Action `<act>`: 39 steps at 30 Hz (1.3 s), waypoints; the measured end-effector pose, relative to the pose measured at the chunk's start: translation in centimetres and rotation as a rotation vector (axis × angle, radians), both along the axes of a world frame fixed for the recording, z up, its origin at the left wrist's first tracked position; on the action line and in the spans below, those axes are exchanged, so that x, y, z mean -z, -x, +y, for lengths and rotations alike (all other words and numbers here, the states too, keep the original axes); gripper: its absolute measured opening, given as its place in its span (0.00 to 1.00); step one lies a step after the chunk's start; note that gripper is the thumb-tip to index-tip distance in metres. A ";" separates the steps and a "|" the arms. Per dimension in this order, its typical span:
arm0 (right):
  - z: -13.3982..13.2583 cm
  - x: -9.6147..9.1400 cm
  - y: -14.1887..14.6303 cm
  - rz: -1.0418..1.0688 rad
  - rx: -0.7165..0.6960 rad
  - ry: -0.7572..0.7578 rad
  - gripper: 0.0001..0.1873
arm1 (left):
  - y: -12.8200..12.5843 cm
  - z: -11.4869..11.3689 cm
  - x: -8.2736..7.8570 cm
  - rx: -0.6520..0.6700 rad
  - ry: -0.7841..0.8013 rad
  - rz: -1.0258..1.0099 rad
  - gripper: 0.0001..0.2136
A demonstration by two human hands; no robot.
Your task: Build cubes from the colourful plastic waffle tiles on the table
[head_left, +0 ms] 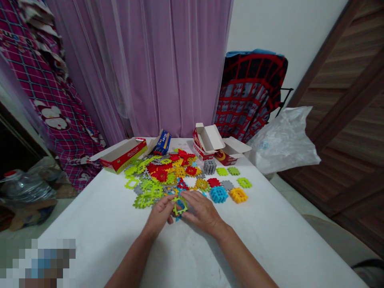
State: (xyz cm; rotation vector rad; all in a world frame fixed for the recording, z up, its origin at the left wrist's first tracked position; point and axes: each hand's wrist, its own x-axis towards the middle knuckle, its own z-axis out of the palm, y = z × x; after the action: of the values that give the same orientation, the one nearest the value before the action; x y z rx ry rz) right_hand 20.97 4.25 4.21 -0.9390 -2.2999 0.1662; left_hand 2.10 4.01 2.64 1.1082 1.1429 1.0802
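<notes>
Near the middle of the white table, my left hand (162, 211) pinches the left edge of a lime-green square frame piece (181, 211) with notched edges. My right hand (203, 210) has its fingers curled on the right and top edges of that same piece. Some blue shows through and below the frame; whether it is joined to it I cannot tell. Just beyond my hands spreads a heap of notched plastic building pieces (159, 172) in green, red, yellow, grey and blue. To the right sit a blue stack (219, 194), a yellow stack (239, 195) and a grey stack (209, 167).
On the white table (255, 248), a red and green open box (123, 157) stands at the back left, beside a blue box (162, 142). Two open red boxes (205, 146) are at the back right. A white plastic bag (285, 140) hangs by the right edge.
</notes>
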 end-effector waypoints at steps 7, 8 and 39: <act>-0.4 -1.1 0.1 -0.061 -0.027 0.062 0.34 | -0.2 0.0 0.3 0.025 0.026 0.029 0.29; -0.5 -1.2 0.2 -0.065 -0.026 0.065 0.34 | -0.2 0.0 0.2 0.031 0.022 0.033 0.28; 1.0 4.0 -22.4 0.247 1.106 0.384 0.19 | -0.2 -0.2 -0.9 -0.018 0.023 0.093 0.26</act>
State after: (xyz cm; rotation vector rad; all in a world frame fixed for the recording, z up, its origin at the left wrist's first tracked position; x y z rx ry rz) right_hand 43.36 5.22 0.25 -2.0908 -1.2750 0.2227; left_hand 2.31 3.78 3.56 1.1417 1.2380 1.0357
